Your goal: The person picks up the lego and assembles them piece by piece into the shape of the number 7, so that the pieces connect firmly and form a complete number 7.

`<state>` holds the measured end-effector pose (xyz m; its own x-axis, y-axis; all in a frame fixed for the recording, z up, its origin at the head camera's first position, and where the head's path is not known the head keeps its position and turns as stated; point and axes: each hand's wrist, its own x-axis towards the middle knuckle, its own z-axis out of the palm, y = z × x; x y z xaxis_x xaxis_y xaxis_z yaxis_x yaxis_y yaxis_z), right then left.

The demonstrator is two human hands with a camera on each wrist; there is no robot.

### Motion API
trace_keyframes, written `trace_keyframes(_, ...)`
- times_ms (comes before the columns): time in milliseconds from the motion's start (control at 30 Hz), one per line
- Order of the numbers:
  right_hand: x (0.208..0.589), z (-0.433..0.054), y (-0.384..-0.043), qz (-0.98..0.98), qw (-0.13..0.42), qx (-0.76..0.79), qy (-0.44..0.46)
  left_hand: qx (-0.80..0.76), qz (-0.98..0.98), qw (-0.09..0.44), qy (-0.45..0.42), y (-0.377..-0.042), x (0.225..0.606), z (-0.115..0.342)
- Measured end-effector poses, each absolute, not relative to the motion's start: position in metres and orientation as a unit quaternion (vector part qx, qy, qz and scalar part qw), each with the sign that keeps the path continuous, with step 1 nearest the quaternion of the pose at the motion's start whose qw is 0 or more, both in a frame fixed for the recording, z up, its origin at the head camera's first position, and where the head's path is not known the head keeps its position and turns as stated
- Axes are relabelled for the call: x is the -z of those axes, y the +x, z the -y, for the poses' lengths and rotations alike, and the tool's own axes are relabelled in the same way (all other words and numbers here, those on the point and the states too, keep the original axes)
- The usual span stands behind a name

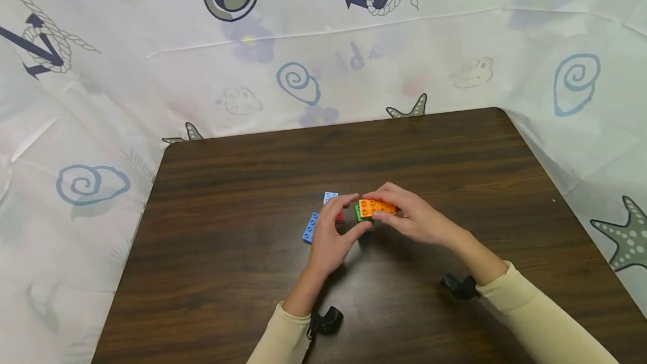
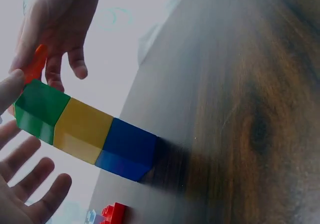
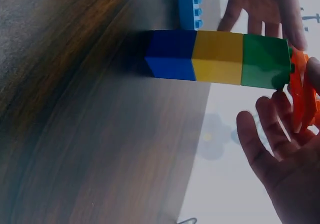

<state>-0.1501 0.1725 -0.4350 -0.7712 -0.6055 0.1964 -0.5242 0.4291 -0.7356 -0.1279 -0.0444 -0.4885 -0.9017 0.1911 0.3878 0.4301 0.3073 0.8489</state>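
An upright tower of a blue block (image 2: pixel 129 146), a yellow block (image 2: pixel 84 129) and a green block (image 2: pixel 42 109) stands on the table. My right hand (image 1: pixel 417 215) pinches an orange studded brick (image 1: pixel 376 207) between thumb and fingers, over the green block. That brick sits slightly tilted against the green studs in the right wrist view (image 3: pixel 297 92); whether it is pressed on, I cannot tell. My left hand (image 1: pixel 331 240) is around the tower's top, fingers spread and fairly straight, its thumb tip close to the green block and the orange brick.
Left of the tower lie a blue studded brick (image 1: pixel 310 229), a light blue brick (image 1: pixel 330 197) and a red brick (image 1: pixel 340 216), partly behind my left hand. The brown wooden table (image 1: pixel 227 274) ends at the back before a printed cloth (image 1: pixel 323 44).
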Motion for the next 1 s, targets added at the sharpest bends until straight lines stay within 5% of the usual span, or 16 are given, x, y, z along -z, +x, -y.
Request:
trace_keyframes(600, 0.420, -0.172, -0.148, -0.894, 0.045, 0.287, -0.343, 0.615, 0.762, 0.076, -0.189, -0.137, 0.503, 0.040)
trace_keyframes(1000, 0.416, -0.166, -0.144, -0.920, 0.011, 0.216, -0.327, 0.620, 0.758, 0.072, -0.188, -0.123, 0.469, 0.039)
